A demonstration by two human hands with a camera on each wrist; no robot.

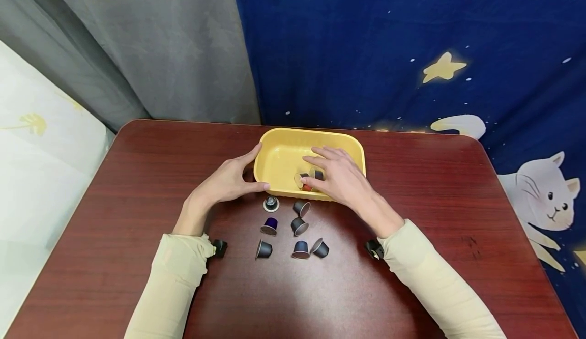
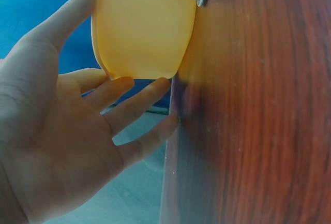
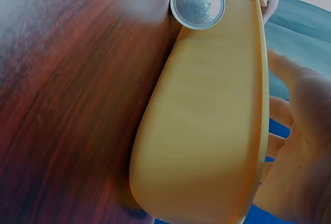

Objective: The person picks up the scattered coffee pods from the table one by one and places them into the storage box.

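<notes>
A yellow plastic basin [image 1: 284, 163] stands near the table's back edge with several coffee capsules [image 1: 316, 174] inside, one of them red. My left hand [image 1: 226, 178] spans the basin's left end, its thumb at the front rim. Seen from the left wrist, the fairly straight fingers [image 2: 137, 107] touch the outer wall. My right hand [image 1: 341, 178] reaches over the front rim into the basin, fingers spread above the capsules and partly hiding them. In the right wrist view, the basin's front wall [image 3: 207, 105] hides its fingertips.
Several dark coffee capsules [image 1: 300, 250] lie on the brown wooden table [image 1: 412, 186] in front of the basin, with a purple one [image 1: 269, 226] among them. A black-topped capsule [image 1: 271, 204] stands close to the front wall. Curtains [image 1: 348, 49] hang behind the table.
</notes>
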